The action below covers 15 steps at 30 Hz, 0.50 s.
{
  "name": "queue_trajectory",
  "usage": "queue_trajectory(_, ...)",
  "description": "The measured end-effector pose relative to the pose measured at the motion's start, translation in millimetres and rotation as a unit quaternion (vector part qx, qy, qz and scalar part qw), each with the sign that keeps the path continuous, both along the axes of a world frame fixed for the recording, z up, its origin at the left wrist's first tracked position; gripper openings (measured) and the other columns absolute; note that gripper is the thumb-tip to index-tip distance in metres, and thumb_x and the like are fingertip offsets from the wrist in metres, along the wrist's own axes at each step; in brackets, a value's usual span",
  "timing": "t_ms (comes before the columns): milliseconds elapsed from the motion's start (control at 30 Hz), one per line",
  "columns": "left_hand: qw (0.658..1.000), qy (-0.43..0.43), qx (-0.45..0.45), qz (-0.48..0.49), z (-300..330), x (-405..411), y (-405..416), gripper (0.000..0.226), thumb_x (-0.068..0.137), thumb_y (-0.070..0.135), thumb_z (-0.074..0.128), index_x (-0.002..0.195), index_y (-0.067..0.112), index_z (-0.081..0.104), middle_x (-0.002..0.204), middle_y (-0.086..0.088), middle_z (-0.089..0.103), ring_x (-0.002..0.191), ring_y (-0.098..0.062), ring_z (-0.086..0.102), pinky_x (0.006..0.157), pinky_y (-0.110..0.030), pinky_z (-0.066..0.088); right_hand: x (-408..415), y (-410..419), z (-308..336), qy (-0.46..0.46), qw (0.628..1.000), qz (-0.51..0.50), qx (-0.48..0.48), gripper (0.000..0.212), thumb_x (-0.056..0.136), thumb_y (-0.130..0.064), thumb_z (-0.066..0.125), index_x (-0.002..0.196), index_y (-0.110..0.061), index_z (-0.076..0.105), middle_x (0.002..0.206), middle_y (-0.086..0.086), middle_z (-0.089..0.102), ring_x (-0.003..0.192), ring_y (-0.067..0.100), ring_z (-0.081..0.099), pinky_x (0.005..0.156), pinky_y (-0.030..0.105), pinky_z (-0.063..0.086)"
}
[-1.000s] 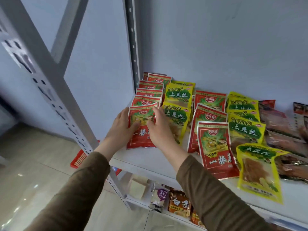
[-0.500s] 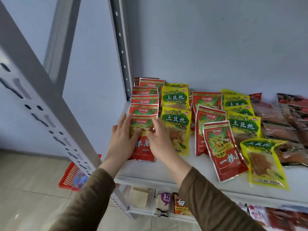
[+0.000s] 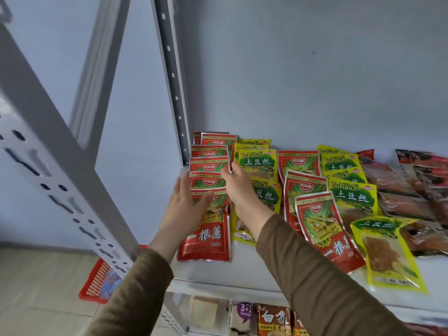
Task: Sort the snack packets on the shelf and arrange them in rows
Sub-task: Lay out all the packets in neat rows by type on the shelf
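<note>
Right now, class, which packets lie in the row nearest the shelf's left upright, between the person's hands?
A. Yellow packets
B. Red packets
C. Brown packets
B: the overlapping red packets run along the upright, with the left hand and right hand at their sides.

This looks like a small shop or its stockroom, fitted with plain white metal racking whose slotted upright [image 3: 60, 187] has rows of punched holes for adjustable boards. The shelf [image 3: 218, 272] carries many identical sealed retail goods laid flat in overlapping columns: red snack packets [image 3: 208, 166], yellow-green snack packets [image 3: 351, 195] and dark reddish packets [image 3: 400, 187] further right, all printed with brand labels. More packaged goods [image 3: 274, 321] sit on the lower board, a red plastic basket [image 3: 99, 280] stands on the pale tiled floor [image 3: 41, 299], and the bare grey wall [image 3: 315, 69] behind holds no decoration.
</note>
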<state>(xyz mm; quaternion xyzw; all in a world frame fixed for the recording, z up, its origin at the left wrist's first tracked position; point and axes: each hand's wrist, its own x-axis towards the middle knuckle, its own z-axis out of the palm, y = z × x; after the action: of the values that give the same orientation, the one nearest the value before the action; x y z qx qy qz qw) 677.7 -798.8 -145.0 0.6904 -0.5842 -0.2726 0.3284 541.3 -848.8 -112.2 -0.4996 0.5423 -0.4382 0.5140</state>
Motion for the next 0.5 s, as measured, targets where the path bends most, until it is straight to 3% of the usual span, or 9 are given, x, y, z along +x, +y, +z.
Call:
queue_trajectory(67, 0.999, -0.009, 0.01, 0.043, 15, 0, -19, 0.085, 0.096, 0.063, 0.052, 0.162, 0.033, 0.008, 0.17, -0.002, 0.018, 0.15, -0.031, 0.035, 0.111, -0.059, 0.043, -1, -10, 3, -0.04, 0.998, 0.002, 0.04, 0.038, 0.107, -0.032, 0.044, 0.142, -0.019, 0.049, 0.128, 0.002, 0.065, 0.108, 0.017, 0.067, 0.083, 0.036, 0.058)
queue_trajectory(100, 0.998, 0.02, 0.012, 0.06, 25, -2, -31, 0.082, 0.098, 0.059, 0.052, 0.162, 0.028, 0.011, 0.169, -0.004, 0.022, 0.147, -0.032, 0.039, 0.107, -0.056, 0.048, 0, -16, 7, -0.062, 0.996, -0.001, 0.061, 0.037, 0.106, -0.033, 0.045, 0.139, -0.018, 0.051, 0.123, 0.003, 0.068, 0.102, 0.018, 0.071, 0.079, 0.037, 0.06)
queue_trajectory(200, 0.985, 0.135, 0.05, 0.096, 51, -7, -73, 0.062, 0.104, 0.046, 0.051, 0.155, 0.018, 0.031, 0.147, -0.009, 0.054, 0.113, -0.026, 0.068, 0.074, -0.035, 0.056, 4, -39, 20, -0.083, 0.991, -0.019, 0.101, 0.025, 0.105, -0.025, 0.046, 0.123, -0.011, 0.057, 0.102, 0.008, 0.074, 0.067, 0.015, 0.074, 0.052, 0.027, 0.058)
queue_trajectory(300, 0.974, 0.172, 0.119, 0.09, 59, -8, -103, 0.041, 0.106, 0.042, 0.05, 0.135, 0.013, 0.052, 0.11, -0.005, 0.073, 0.087, -0.021, 0.072, 0.069, -0.034, 0.056, 7, -59, 22, -0.081, 0.987, -0.026, 0.138, 0.019, 0.104, -0.014, 0.043, 0.111, -0.005, 0.059, 0.103, 0.017, 0.07, 0.083, 0.027, 0.07, 0.077, 0.043, 0.06)
queue_trajectory(367, 0.968, 0.19, 0.145, 0.082, 60, -9, -115, 0.035, 0.106, 0.041, 0.052, 0.125, 0.013, 0.06, 0.101, -0.005, 0.076, 0.086, -0.024, 0.075, 0.081, -0.041, 0.06, 8, -70, 21, -0.061, 0.986, -0.05, 0.143, 0.022, 0.103, -0.008, 0.04, 0.107, -0.002, 0.061, 0.105, 0.018, 0.07, 0.094, 0.032, 0.071, 0.092, 0.052, 0.056)
queue_trajectory(400, 0.964, 0.201, 0.156, 0.078, 60, -9, -119, 0.033, 0.105, 0.04, 0.053, 0.121, 0.013, 0.063, 0.098, -0.005, 0.078, 0.086, -0.026, 0.077, 0.085, -0.043, 0.061, 8, -74, 20, -0.053, 0.987, -0.065, 0.14, 0.025, 0.102, -0.007, 0.039, 0.112, 0.001, 0.061, 0.11, 0.019, 0.071, 0.101, 0.034, 0.071, 0.094, 0.055, 0.055)
queue_trajectory(500, 0.953, 0.226, 0.186, 0.075, 59, -11, -124, 0.028, 0.104, 0.041, 0.055, 0.106, 0.016, 0.067, 0.079, -0.002, 0.08, 0.069, -0.021, 0.078, 0.067, -0.035, 0.06, 9, -81, 17, -0.068, 0.986, -0.069, 0.138, 0.032, 0.104, -0.008, 0.035, 0.127, 0.0, 0.056, 0.113, 0.018, 0.07, 0.099, 0.033, 0.071, 0.09, 0.05, 0.057)
